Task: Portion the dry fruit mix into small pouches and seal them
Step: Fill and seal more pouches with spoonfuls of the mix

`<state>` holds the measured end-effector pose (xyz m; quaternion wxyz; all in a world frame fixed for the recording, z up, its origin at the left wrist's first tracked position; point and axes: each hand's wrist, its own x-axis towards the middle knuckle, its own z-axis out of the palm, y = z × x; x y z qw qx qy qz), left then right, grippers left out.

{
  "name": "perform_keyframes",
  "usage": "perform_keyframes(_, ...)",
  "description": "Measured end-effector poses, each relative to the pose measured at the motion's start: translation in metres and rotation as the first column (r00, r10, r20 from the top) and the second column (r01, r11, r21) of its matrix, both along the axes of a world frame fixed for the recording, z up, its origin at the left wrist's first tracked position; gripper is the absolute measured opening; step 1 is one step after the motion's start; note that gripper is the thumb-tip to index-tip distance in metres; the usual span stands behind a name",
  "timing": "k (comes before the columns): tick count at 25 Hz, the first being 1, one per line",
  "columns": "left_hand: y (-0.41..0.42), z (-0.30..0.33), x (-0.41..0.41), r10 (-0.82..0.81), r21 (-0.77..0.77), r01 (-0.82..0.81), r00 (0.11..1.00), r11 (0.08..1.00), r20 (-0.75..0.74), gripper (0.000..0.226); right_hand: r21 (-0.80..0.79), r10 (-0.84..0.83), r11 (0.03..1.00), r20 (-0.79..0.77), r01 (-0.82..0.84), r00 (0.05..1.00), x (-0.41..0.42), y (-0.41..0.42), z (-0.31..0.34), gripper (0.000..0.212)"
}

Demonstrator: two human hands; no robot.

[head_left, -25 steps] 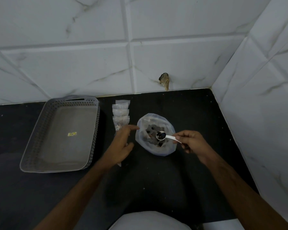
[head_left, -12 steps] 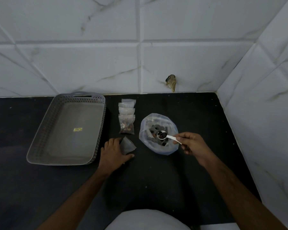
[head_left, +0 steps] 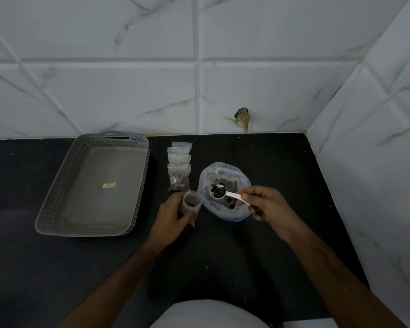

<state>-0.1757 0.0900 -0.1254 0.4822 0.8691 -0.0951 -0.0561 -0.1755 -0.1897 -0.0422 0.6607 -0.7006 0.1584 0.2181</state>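
The right hand (head_left: 268, 207) pinches the flat handle of a small white plastic spoon (head_left: 225, 195) between thumb and fingers (head_left: 249, 194); its round bowl carries a few dark, lumpy pieces of dry fruit and hangs over the big bag (head_left: 225, 192). That bag is clear, soft plastic with a bluish rim, its mouth spread into a wide oval, more dark pieces inside. The left hand (head_left: 169, 217) curls round a small clear pouch (head_left: 191, 207), held upright just left of the bag with its mouth pulled into a round opening. Beyond it, a row of small zip pouches (head_left: 179, 166) lies overlapping on the matte black counter (head_left: 223, 252); the nearest shows brownish mix through the film. Further left sits a grey rectangular plastic basket (head_left: 57, 197) with perforated walls and a smooth floor bearing a small yellow sticker (head_left: 109, 185), its print too small to read. Glossy white marble-veined tiles (head_left: 128, 91) rise behind.
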Motion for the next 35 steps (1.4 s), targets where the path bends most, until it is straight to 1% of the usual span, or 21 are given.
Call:
perform_keyframes(3, -0.014, 0.018, 0.004, -0.028, -0.085, 0.032, 0.998, 0.996, 0.048, 0.039, 0.033, 0.021, 0.999, 0.077, -0.023, 0.997, 0.0, 0.011, 0.017, 0.014)
perform_keyframes(6, -0.022, 0.026, 0.008, -0.047, -0.123, 0.056, 0.996, 0.991, 0.071, 0.039, -0.012, 0.059, 0.998, 0.152, -0.058, 0.987, 0.003, 0.017, 0.03, 0.014)
perform_keyframes(8, -0.026, 0.031, 0.009, -0.05, -0.142, 0.06, 0.996, 0.988, 0.074, 0.039, -0.102, 0.096, 0.992, 0.202, -0.077, 0.975, 0.004, 0.02, 0.035, 0.014)
perform_keyframes(11, -0.031, 0.033, 0.007, -0.009, -0.172, 0.024, 0.996, 0.985, 0.092, 0.038, -0.327, 0.191, 0.941, 0.316, -0.082, 0.929, 0.002, 0.027, 0.043, 0.015)
perform_keyframes(13, -0.034, 0.032, 0.007, 0.02, -0.2, -0.003, 0.996, 0.98, 0.084, 0.039, -0.484, 0.306, 0.873, 0.46, -0.054, 0.834, -0.003, 0.034, 0.046, 0.015)
perform_keyframes(14, -0.035, 0.032, 0.006, 0.034, -0.213, -0.017, 0.997, 0.977, 0.076, 0.04, -0.57, 0.383, 0.822, 0.516, -0.026, 0.766, -0.004, 0.037, 0.045, 0.016)
perform_keyframes(15, -0.037, 0.032, 0.007, 0.049, -0.227, -0.033, 0.997, 0.973, 0.065, 0.04, -0.657, 0.477, 0.753, 0.535, -0.011, 0.698, -0.004, 0.039, 0.041, 0.018)
perform_keyframes(17, -0.041, 0.034, 0.008, 0.077, -0.261, -0.067, 0.997, 0.963, 0.029, 0.042, -0.808, 0.679, 0.589, 0.493, -0.004, 0.543, -0.005, 0.045, 0.034, 0.022)
perform_keyframes(18, -0.042, 0.034, 0.009, 0.093, -0.282, -0.086, 0.996, 0.955, 0.011, 0.043, -0.861, 0.767, 0.507, 0.467, 0.03, 0.441, -0.005, 0.047, 0.029, 0.02)
perform_keyframes(19, -0.043, 0.034, 0.01, 0.108, -0.299, -0.103, 0.994, 0.949, 0.001, 0.043, -0.884, 0.823, 0.458, 0.462, 0.095, 0.33, -0.004, 0.048, 0.026, 0.018)
perform_keyframes(20, -0.043, 0.034, 0.011, 0.122, -0.306, -0.116, 0.993, 0.945, 0.001, 0.043, -0.878, 0.844, 0.454, 0.478, 0.153, 0.243, -0.004, 0.049, 0.023, 0.017)
perform_keyframes(22, -0.043, 0.035, 0.011, 0.134, -0.308, -0.124, 0.991, 0.943, 0.014, 0.045, -0.818, 0.807, 0.515, 0.563, 0.254, 0.179, -0.005, 0.049, 0.024, 0.03)
perform_keyframes(25, -0.044, 0.037, 0.01, 0.134, -0.325, -0.12, 0.991, 0.938, 0.021, 0.044, -0.714, 0.69, 0.628, 0.695, 0.309, 0.201, -0.004, 0.051, 0.034, 0.062)
perform_keyframes(26, -0.045, 0.037, 0.01, 0.134, -0.332, -0.122, 0.991, 0.935, 0.013, 0.043, -0.685, 0.65, 0.662, 0.727, 0.304, 0.223, -0.005, 0.051, 0.035, 0.065)
perform_keyframes(27, -0.046, 0.038, 0.01, 0.135, -0.337, -0.125, 0.991, 0.933, 0.007, 0.042, -0.655, 0.598, 0.699, 0.755, 0.287, 0.268, -0.005, 0.05, 0.035, 0.061)
perform_keyframes(28, -0.047, 0.038, 0.01, 0.135, -0.336, -0.125, 0.991, 0.934, 0.007, 0.04, -0.613, 0.52, 0.748, 0.779, 0.252, 0.351, -0.005, 0.05, 0.034, 0.049)
perform_keyframes(29, -0.047, 0.037, 0.011, 0.131, -0.335, -0.12, 0.991, 0.935, 0.011, 0.038, -0.547, 0.408, 0.812, 0.781, 0.203, 0.472, -0.005, 0.048, 0.034, 0.03)
perform_keyframes(30, -0.047, 0.037, 0.012, 0.122, -0.332, -0.111, 0.992, 0.937, 0.014, 0.039, -0.451, 0.275, 0.882, 0.729, 0.139, 0.626, -0.005, 0.046, 0.032, 0.014)
perform_keyframes(31, -0.047, 0.037, 0.012, 0.112, -0.329, -0.101, 0.994, 0.939, 0.015, 0.042, -0.353, 0.159, 0.931, 0.625, 0.095, 0.764, -0.005, 0.045, 0.034, 0.012)
perform_keyframes(32, -0.047, 0.037, 0.013, 0.107, -0.325, -0.096, 0.994, 0.941, 0.014, 0.046, -0.275, 0.082, 0.958, 0.542, 0.084, 0.836, -0.005, 0.044, 0.034, 0.014)
perform_keyframes(35, -0.046, 0.037, 0.014, 0.101, -0.324, -0.091, 0.995, 0.942, 0.015, 0.053, -0.158, -0.02, 0.982, 0.466, 0.105, 0.885, -0.001, 0.041, 0.035, 0.014)
